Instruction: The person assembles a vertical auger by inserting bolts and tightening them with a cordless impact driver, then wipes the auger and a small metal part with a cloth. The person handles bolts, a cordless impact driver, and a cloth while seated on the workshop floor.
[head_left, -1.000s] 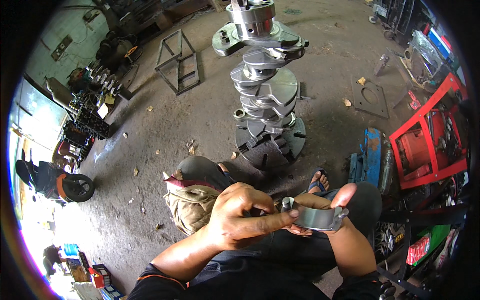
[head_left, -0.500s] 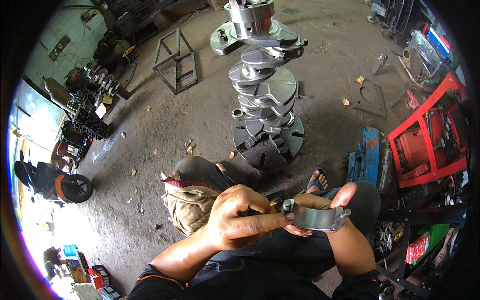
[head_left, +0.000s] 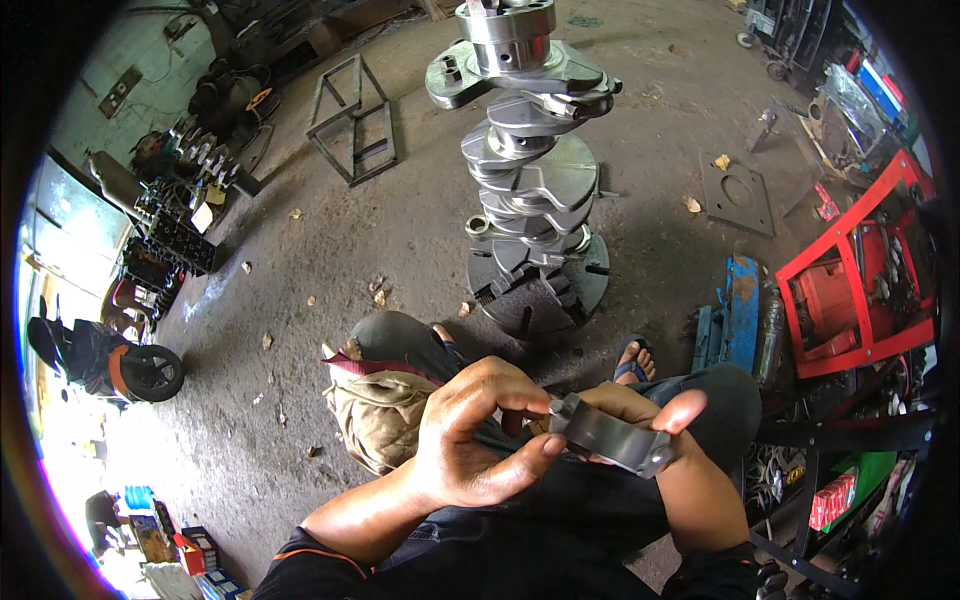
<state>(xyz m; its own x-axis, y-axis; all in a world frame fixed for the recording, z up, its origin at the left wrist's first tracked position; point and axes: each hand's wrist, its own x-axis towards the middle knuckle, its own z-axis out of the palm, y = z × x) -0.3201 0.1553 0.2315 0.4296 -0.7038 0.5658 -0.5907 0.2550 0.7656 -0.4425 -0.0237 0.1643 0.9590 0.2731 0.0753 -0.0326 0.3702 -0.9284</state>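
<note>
I hold a grey, half-round metal bearing cap [head_left: 615,440] with bolts at its ends, low over my lap and tilted down to the right. My right hand [head_left: 672,440] is closed round its right end, the thumb standing up beside it and the other fingers behind. At the left end, my left hand [head_left: 475,435] curls its forefinger against the bolt end, with the thumb just below. Its remaining fingers are partly hidden. In front of me a large polished crankshaft [head_left: 530,165] stands upright on a dark round slotted plate [head_left: 530,310].
A tan cloth [head_left: 385,415] lies by my left thigh. On the floor are a metal frame [head_left: 350,120], a square plate with a hole [head_left: 738,195] and a blue steel piece [head_left: 740,310]. A red frame [head_left: 850,330] stands right; a motorbike [head_left: 110,365] and engine parts [head_left: 175,235] left.
The bearing cap has turned, its left end now higher and its right end lower. My left forefinger has bent back from pointing along it, and the thumb has come out below.
</note>
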